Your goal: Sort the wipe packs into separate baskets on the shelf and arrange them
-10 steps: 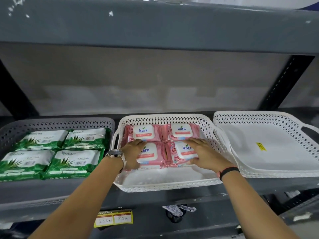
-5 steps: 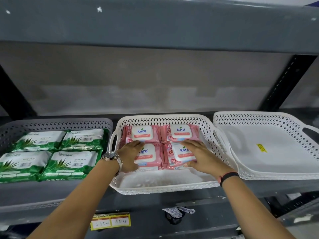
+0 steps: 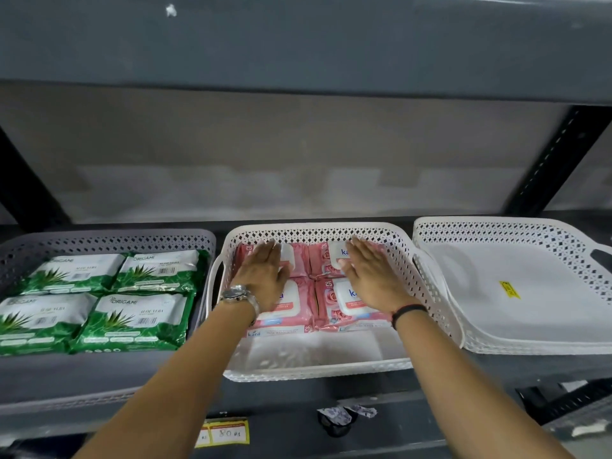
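Several pink wipe packs (image 3: 354, 304) lie in two rows at the back of the middle white basket (image 3: 318, 371). My left hand (image 3: 265, 276) lies flat, fingers together, on the left packs. My right hand (image 3: 372, 273) lies flat on the right packs, partly hiding the rear ones. Neither hand grips anything. Several green wipe packs (image 3: 135, 321) fill the grey basket (image 3: 109, 241) on the left, also in two rows.
A white basket (image 3: 516, 346) with only a yellow sticker (image 3: 509, 289) inside stands at the right. An upper shelf board (image 3: 298, 44) hangs low overhead. A price label (image 3: 225, 432) and a crumpled wrapper (image 3: 344, 415) sit on the shelf's front edge.
Both hands have slid from the front pink packs toward the rear ones and flattened out. The camera view has shifted slightly.
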The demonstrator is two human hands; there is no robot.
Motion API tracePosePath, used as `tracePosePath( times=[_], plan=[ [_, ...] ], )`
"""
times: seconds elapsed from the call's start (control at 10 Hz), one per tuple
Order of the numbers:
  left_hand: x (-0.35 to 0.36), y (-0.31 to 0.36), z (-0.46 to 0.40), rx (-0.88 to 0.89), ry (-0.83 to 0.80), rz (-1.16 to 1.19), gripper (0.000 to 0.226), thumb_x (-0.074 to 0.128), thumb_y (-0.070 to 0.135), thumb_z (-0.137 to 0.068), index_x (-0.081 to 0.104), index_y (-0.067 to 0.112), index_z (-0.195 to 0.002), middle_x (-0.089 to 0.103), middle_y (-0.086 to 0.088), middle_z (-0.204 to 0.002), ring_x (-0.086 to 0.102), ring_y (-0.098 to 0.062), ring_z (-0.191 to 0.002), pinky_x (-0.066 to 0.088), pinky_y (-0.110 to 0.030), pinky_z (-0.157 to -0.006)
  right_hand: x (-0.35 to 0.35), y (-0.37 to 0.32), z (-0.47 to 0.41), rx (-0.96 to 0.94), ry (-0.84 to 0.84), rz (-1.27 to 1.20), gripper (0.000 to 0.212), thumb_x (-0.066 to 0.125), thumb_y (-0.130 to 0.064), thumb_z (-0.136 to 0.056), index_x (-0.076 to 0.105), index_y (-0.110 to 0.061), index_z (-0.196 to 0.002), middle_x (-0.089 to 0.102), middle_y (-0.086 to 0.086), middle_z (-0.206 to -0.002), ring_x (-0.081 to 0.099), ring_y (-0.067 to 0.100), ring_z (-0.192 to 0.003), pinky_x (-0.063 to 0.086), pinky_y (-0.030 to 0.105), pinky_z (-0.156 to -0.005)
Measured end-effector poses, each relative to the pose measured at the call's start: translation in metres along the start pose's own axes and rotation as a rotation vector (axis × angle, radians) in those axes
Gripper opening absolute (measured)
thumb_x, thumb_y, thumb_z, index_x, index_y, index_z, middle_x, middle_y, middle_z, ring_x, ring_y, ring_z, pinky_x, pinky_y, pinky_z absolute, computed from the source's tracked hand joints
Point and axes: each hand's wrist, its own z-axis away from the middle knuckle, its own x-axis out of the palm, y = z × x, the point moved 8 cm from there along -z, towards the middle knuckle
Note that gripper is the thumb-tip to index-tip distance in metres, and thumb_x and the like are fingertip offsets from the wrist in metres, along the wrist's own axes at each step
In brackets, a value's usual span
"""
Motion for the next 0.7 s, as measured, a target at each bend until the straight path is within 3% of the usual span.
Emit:
tracePosePath(
  times=[0.1, 0.4, 0.5, 0.6, 0.7],
  plan=[
    [0.031, -0.008, -0.005, -0.053, -0.152, -0.072, 0.056, 0.016, 0.033, -0.099, -0.007, 0.003, -0.141, -0.011, -0.013, -0.153, -0.009, -0.023, -0.140, -0.001, -0.037, -0.116, 0.024, -0.002, -0.011, 0.025, -0.086, 0.057, 0.057, 0.017, -0.039, -0.099, -0.003, -0.015, -0.146, -0.009, 0.005, -0.158, -0.012, 0.020, -0.144, -0.014, 0.039, -0.113],
    [0.048, -0.013, -0.007, -0.076, -0.200, -0.076, 0.055, 0.008, 0.033, -0.099, -0.013, 0.004, -0.140, -0.017, -0.012, -0.152, -0.014, -0.022, -0.139, -0.006, -0.035, -0.114, 0.034, 0.001, -0.015, 0.047, -0.124, 0.038, 0.056, 0.014, -0.039, -0.099, -0.007, -0.016, -0.146, -0.014, 0.002, -0.157, -0.014, 0.016, -0.144, -0.005, 0.041, -0.118],
    [0.039, -0.011, -0.005, -0.087, -0.172, -0.095, 0.055, 0.011, 0.033, -0.099, -0.013, 0.006, -0.141, -0.017, -0.009, -0.152, -0.012, -0.020, -0.139, -0.006, -0.034, -0.113, 0.029, 0.002, -0.013, 0.049, -0.130, 0.031, 0.055, 0.012, -0.039, -0.099, -0.007, -0.016, -0.146, -0.013, 0.002, -0.157, -0.013, 0.016, -0.144, -0.011, 0.041, -0.116],
    [0.016, -0.002, 0.003, -0.038, -0.003, -0.011, 0.055, 0.017, 0.028, -0.099, -0.010, 0.006, -0.141, -0.014, -0.010, -0.153, -0.011, -0.019, -0.139, -0.009, -0.028, -0.110, 0.004, -0.004, -0.005, 0.051, 0.001, -0.138, 0.051, 0.012, -0.034, -0.100, -0.001, -0.016, -0.146, -0.005, 0.003, -0.158, -0.006, 0.014, -0.144, -0.017, 0.036, -0.112],
    [-0.019, 0.011, 0.019, 0.045, 0.256, 0.026, 0.054, 0.019, 0.027, -0.096, -0.003, 0.006, -0.142, -0.005, -0.010, -0.153, -0.005, -0.017, -0.140, -0.009, -0.025, -0.107, -0.035, -0.010, 0.023, 0.046, 0.264, -0.547, 0.046, 0.018, -0.031, -0.101, 0.018, -0.020, -0.145, 0.014, 0.001, -0.157, 0.007, 0.007, -0.142, -0.005, 0.036, -0.119]
  ],
)
